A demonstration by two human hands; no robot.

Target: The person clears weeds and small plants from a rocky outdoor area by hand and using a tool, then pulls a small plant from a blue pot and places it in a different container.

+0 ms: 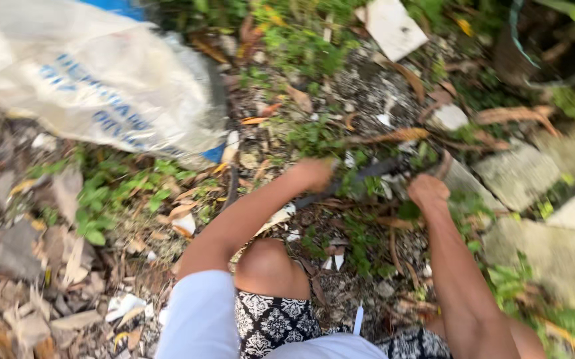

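Note:
I am squatting over weedy, littered ground, and the picture is motion-blurred. My left hand (pixel 314 174) is closed around a long dark tool (pixel 367 174), like a blade, that slants up to the right over the weeds. My right hand (pixel 428 191) is a fist just right of the tool's far end. It is clenched on what looks like brown stems (pixel 444 166) among low green weeds (pixel 360 233), though the blur hides exactly what it holds. My bare knee (pixel 267 266) and patterned shorts (pixel 271 322) are below the hands.
A large white woven sack (pixel 101 80) with blue print lies at the upper left. Grey stone slabs (pixel 520 174) line the right side. A white board piece (pixel 394 26) lies at the top. Dry leaves, sticks and scraps (pixel 41 292) cover the ground on the left.

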